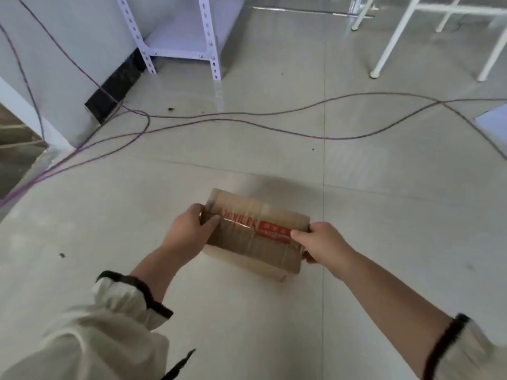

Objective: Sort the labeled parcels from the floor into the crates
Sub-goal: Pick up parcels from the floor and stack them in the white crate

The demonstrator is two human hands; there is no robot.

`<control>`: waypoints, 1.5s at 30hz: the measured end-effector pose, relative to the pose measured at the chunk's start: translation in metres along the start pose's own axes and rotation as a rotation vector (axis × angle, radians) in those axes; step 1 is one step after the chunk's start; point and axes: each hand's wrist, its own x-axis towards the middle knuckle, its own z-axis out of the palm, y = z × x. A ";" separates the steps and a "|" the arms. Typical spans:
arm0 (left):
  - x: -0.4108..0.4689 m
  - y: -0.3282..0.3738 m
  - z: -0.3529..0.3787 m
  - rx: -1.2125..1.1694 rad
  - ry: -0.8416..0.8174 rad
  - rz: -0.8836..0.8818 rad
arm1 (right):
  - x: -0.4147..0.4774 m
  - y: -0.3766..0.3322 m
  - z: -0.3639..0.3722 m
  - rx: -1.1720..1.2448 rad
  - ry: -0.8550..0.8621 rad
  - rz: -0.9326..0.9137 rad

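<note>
A brown cardboard parcel (pixel 255 231), taped over and printed with red lettering and a red label, is in the middle of the view above the tiled floor. My left hand (pixel 189 226) grips its left end, thumb on top. My right hand (pixel 321 242) grips its right end, thumb lying across the top near the red label. The parcel casts a shadow on the floor beyond it. No crate is in view.
Purple-grey cables (pixel 247 119) trail across the floor ahead of me. A white metal shelf rack (pixel 181 37) stands at the back left by a wall corner (pixel 68 91). White table legs (pixel 389 42) are at the back right. A white sheet (pixel 493 124) lies at the right edge.
</note>
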 end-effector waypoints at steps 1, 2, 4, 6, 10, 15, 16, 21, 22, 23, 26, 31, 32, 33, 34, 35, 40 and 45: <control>-0.004 0.002 -0.003 -0.027 0.027 0.009 | -0.002 0.001 0.001 -0.023 0.045 -0.050; -0.010 0.002 -0.006 -0.067 0.054 0.017 | -0.008 0.004 0.001 -0.044 0.089 -0.099; -0.025 -0.002 -0.008 -0.131 0.076 0.012 | -0.022 0.014 0.005 -0.067 0.167 -0.162; -0.040 -0.016 0.001 -0.108 0.024 -0.020 | -0.032 0.027 0.011 -0.061 0.161 -0.169; -0.053 -0.056 0.024 -0.064 -0.088 -0.077 | -0.030 0.061 0.039 -0.122 0.068 -0.171; -0.067 -0.067 0.044 -0.209 -0.026 -0.124 | -0.028 0.072 0.045 -0.140 0.022 -0.134; -0.073 -0.066 0.047 -0.254 -0.011 -0.148 | -0.031 0.070 0.041 -0.095 -0.044 -0.114; -0.104 -0.040 0.069 -0.726 0.150 -0.679 | 0.004 0.037 0.017 -0.068 0.173 -0.409; -0.107 -0.027 0.073 -0.920 0.129 -0.791 | 0.018 0.026 0.013 -0.074 0.174 -0.448; -0.110 -0.014 0.076 -1.074 0.096 -0.836 | 0.031 0.015 0.012 -0.135 0.142 -0.476; -0.106 0.008 0.075 -1.209 0.067 -0.722 | 0.043 0.008 0.031 -0.322 0.058 -0.419; -0.068 -0.018 0.055 -0.921 0.100 -0.465 | -0.020 0.047 0.057 -0.263 0.167 -0.295; -0.065 -0.023 0.052 -0.891 0.080 -0.412 | -0.031 0.052 0.060 -0.189 0.145 -0.245; -0.063 -0.027 0.052 -0.880 0.055 -0.368 | -0.039 0.057 0.064 -0.108 0.130 -0.208; -0.062 -0.030 0.053 -0.884 0.032 -0.337 | -0.043 0.062 0.069 -0.045 0.130 -0.185; -0.063 -0.031 0.054 -0.894 0.024 -0.317 | -0.045 0.067 0.074 0.004 0.150 -0.174; -0.068 -0.036 0.062 -0.918 0.004 -0.302 | -0.046 0.076 0.091 0.260 0.252 -0.184; -0.065 -0.040 0.069 -0.923 0.028 -0.300 | -0.042 0.087 0.101 0.366 0.281 -0.233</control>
